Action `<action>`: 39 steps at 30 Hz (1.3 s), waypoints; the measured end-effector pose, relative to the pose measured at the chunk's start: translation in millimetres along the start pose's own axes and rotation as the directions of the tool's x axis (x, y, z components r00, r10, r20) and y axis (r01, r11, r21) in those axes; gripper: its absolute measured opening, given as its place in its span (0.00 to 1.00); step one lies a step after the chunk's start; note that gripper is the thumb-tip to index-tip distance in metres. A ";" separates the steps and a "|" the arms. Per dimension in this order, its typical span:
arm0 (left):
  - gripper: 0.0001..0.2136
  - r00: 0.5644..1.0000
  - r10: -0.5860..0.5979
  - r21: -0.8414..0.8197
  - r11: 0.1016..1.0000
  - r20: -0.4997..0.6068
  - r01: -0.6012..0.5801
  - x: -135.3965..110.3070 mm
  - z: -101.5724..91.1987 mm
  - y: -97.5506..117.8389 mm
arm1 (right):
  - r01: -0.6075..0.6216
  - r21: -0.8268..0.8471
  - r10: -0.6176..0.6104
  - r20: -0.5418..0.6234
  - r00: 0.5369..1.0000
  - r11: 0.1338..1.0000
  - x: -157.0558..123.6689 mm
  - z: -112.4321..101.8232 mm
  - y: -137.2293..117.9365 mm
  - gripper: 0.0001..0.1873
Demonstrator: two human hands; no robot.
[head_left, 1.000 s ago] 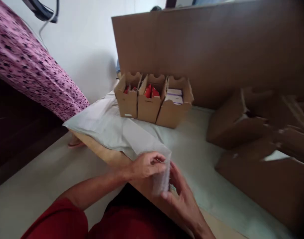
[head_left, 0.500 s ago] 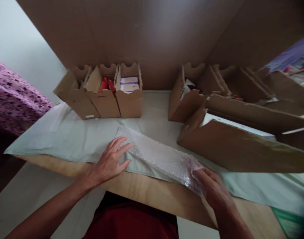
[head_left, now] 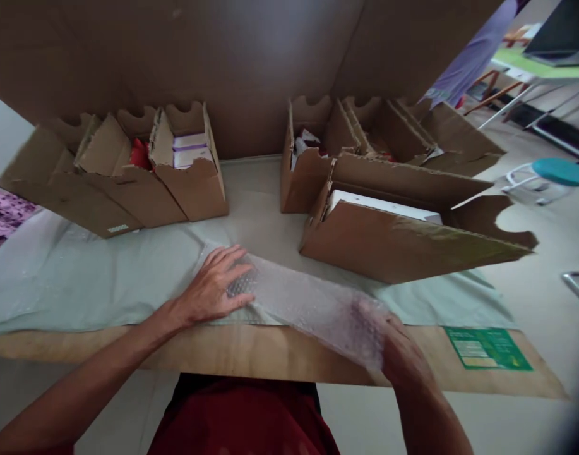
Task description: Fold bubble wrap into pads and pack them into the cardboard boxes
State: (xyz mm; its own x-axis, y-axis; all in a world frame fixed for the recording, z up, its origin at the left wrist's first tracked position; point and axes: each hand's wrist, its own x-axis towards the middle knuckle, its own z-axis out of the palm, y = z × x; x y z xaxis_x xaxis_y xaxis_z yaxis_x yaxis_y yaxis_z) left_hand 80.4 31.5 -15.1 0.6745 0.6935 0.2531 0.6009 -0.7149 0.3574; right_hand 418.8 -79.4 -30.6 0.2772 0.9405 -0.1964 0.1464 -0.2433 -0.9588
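Observation:
A long clear strip of bubble wrap lies slantwise across the table's front part, its right end raised over the edge. My left hand rests palm down on its left end, fingers spread. At the other end, my right hand grips the bubble wrap; some of its fingers show dimly through the film, and I cannot tell whether they are inside or beneath it.
Cardboard bins with red packets and white-purple boxes stand back left. More bins are at right, with a long cardboard bin before them. A green card lies on the wooden edge.
My view has turned to the right. My left hand has come down further over the bubble wrap's left end. My right hand still holds the other end.

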 end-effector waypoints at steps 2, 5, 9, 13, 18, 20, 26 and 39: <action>0.31 0.998 0.060 -0.052 0.997 0.004 -0.059 3.2 3.9 19.4 | 0.030 -0.045 -0.029 0.016 0.999 0.999 0.8 1.0 -2.3 0.28; 0.42 0.978 0.202 -0.125 0.973 0.059 -0.194 13.1 22.5 56.6 | 0.238 -0.263 -0.260 -0.052 0.964 0.935 3.6 8.0 -2.1 0.34; 0.51 0.960 0.260 -0.165 0.956 0.107 -0.241 25.3 48.2 90.5 | 0.483 -0.435 -0.520 0.040 0.853 0.760 6.1 15.1 -4.6 0.13; 0.49 0.977 0.208 -0.145 0.969 0.046 -0.200 25.8 46.3 91.3 | 0.425 -0.283 -0.447 -0.016 0.895 0.860 1.0 12.2 -21.3 0.16; 0.25 1.000 0.021 -0.074 0.997 -0.010 -0.022 32.2 15.7 47.0 | 0.142 0.200 -0.136 -0.046 0.990 0.969 -5.2 3.0 -29.9 0.25; 0.14 0.996 -0.073 -0.031 0.997 0.054 0.075 36.9 -2.3 24.8 | 0.045 0.326 -0.029 -0.055 0.998 0.944 -7.6 -3.4 -24.6 0.25; 0.09 0.869 -0.337 -0.186 0.888 0.362 0.421 31.4 -74.7 -0.5 | -0.034 0.212 0.057 -0.106 0.993 0.977 -7.5 -14.0 -15.5 0.25; 0.16 0.702 -0.615 0.030 0.759 0.360 0.650 7.9 -115.4 -77.9 | 0.146 -0.009 -0.145 0.102 0.984 0.989 64.1 60.0 -25.5 0.19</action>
State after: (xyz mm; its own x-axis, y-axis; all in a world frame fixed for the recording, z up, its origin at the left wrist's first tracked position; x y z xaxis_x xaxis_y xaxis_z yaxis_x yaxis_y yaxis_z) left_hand -10.5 103.0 62.9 0.2586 0.8939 -0.3661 0.9076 -0.0950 0.4090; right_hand 375.9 1.3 -31.1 0.1552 0.9850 -0.0755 0.1940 -0.1053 -0.9753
